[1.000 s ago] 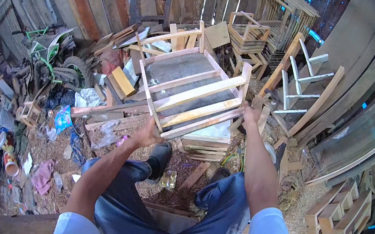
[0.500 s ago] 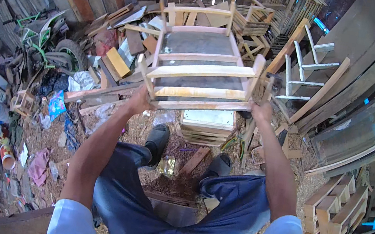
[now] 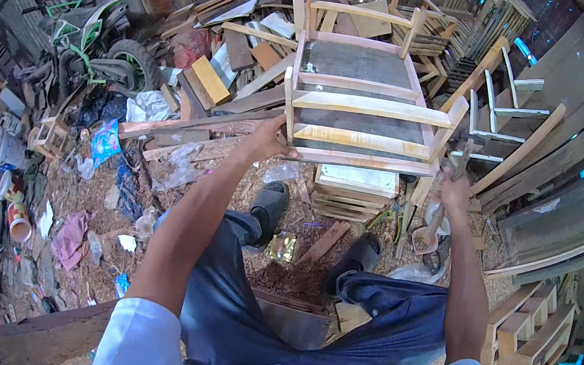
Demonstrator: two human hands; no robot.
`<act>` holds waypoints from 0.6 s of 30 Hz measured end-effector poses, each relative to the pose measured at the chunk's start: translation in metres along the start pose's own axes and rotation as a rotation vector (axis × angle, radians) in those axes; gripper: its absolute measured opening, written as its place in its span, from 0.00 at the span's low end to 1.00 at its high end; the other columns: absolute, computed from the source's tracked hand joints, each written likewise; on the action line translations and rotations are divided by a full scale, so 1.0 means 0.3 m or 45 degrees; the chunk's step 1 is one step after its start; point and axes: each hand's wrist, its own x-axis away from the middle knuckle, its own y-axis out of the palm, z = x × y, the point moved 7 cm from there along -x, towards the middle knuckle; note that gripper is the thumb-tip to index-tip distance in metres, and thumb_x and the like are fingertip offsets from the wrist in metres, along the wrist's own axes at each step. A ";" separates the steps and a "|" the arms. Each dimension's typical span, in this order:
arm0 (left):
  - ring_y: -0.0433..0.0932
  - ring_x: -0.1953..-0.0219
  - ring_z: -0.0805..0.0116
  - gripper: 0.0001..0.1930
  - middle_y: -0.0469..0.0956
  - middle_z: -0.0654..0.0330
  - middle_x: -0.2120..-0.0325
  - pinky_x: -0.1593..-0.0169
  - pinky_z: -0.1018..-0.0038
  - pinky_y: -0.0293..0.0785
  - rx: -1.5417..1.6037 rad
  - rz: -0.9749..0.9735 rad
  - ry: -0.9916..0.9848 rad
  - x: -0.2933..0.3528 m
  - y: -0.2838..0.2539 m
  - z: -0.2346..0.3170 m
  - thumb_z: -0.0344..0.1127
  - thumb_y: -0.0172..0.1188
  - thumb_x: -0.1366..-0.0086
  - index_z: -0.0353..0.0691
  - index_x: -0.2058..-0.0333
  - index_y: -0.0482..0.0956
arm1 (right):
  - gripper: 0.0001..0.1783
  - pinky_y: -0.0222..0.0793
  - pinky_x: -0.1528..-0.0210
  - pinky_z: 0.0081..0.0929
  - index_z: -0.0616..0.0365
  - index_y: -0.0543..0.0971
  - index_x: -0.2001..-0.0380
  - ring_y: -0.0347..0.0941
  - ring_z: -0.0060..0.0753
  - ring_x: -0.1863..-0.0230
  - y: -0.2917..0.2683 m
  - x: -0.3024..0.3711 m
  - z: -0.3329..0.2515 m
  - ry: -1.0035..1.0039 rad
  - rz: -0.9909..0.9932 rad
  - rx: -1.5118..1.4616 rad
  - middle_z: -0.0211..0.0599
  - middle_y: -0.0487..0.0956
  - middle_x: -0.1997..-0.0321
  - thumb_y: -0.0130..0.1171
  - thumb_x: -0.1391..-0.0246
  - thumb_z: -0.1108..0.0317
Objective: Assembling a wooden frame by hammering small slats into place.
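A pale wooden frame (image 3: 359, 141) with slightly curved rails, short corner posts and a dark panel lies in front of me, above a slatted wooden box (image 3: 357, 180) with a white top. My left hand (image 3: 268, 140) grips its near left corner, fingers closed round the edge. Beside the near right corner, my right hand (image 3: 455, 192) is closed round the handle of a hammer (image 3: 468, 143), whose head points away from me. What bears the frame's far side is hidden.
A small motorbike (image 3: 88, 47) leans at the far left beside scrap boards (image 3: 209, 81). White-edged slatted pieces (image 3: 506, 109) and a plank stand at the right. Small wooden racks (image 3: 527, 334) lie at lower right. Wood shavings, rags and plastic litter the floor around my feet.
The frame has shifted right in view and sits more level. My right hand, with the hammer, has come slightly away from its corner; the left still grips it. The whole view has swung a little.
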 end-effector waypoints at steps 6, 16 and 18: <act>0.70 0.47 0.60 0.41 0.74 0.52 0.55 0.43 0.68 0.64 -0.097 0.046 0.013 0.037 -0.022 0.055 0.37 0.76 0.63 0.34 0.48 0.67 | 0.18 0.69 0.83 0.31 0.69 0.71 0.64 0.73 0.31 0.83 -0.093 0.210 -0.109 -0.442 -0.175 0.475 0.40 0.74 0.76 0.48 0.40 0.59; 0.72 0.59 0.72 0.20 0.78 0.58 0.62 0.52 0.74 0.68 0.458 0.063 0.116 -0.002 -0.012 -0.094 0.27 0.64 0.46 0.33 0.53 0.72 | 0.18 0.70 0.76 0.40 0.66 0.70 0.61 0.74 0.39 0.81 0.362 0.569 -0.361 -0.626 -0.934 0.511 0.44 0.74 0.77 0.46 0.38 0.58; 0.70 0.53 0.71 0.22 0.76 0.61 0.58 0.45 0.73 0.63 0.240 0.023 -0.002 -0.014 0.016 -0.032 0.30 0.65 0.46 0.34 0.52 0.73 | 0.18 0.69 0.69 0.46 0.69 0.70 0.62 0.76 0.51 0.75 0.399 0.556 -0.385 -0.935 -0.787 0.516 0.54 0.76 0.74 0.45 0.39 0.61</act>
